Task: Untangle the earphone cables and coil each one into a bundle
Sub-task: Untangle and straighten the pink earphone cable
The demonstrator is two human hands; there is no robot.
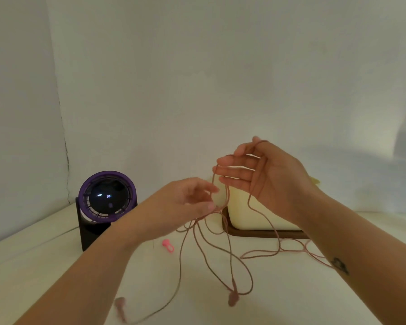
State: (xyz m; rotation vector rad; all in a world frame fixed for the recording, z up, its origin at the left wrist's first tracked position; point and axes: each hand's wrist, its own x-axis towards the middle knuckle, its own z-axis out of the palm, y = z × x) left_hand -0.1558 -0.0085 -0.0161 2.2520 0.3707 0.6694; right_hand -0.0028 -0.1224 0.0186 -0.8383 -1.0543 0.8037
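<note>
A thin pink earphone cable (230,259) hangs in several loose loops from both hands down to the white table (56,266). My right hand (265,174) is raised, fingers straight and spread, with the cable looped over its fingers and thumb. My left hand (185,202), lower and to the left, pinches strands of the same cable between thumb and fingertips. One earbud (232,299) dangles near the table at the centre, and another earbud (121,306) lies at the lower left. More cable trails to the right under my right forearm.
A purple-rimmed black fan (107,198) on a black stand sits at the back left. A cream box (249,214) on a dark wooden tray (256,233) stands behind the hands. A small pink clip (168,245) lies on the table. A wall is close behind.
</note>
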